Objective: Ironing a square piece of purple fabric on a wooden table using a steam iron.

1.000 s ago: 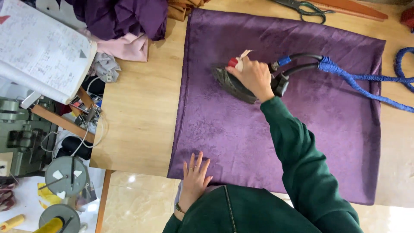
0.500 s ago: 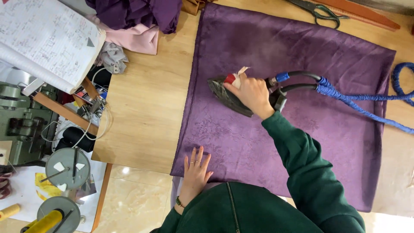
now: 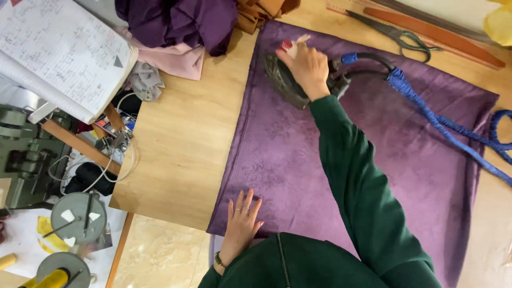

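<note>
Two bare hands work over a wooden bench (image 3: 181, 144), most of it covered by a purple cloth (image 3: 298, 154) spread flat. A heap of darker purple and pink fabric (image 3: 181, 26) sits at the bench's far edge, beside an open notebook (image 3: 58, 53) covered in handwriting. On the far left corner of the cloth rests a dark iron (image 3: 282, 80), its blue-wrapped cord (image 3: 442, 125) trailing off to the right across the cloth. The right hand (image 3: 306, 66) has its grip closed around the iron's handle. The left hand (image 3: 241, 224) lies open, fingers spread and palm down, pressing the cloth's near edge. Scissors (image 3: 397, 34) lie beyond the cloth.
</note>
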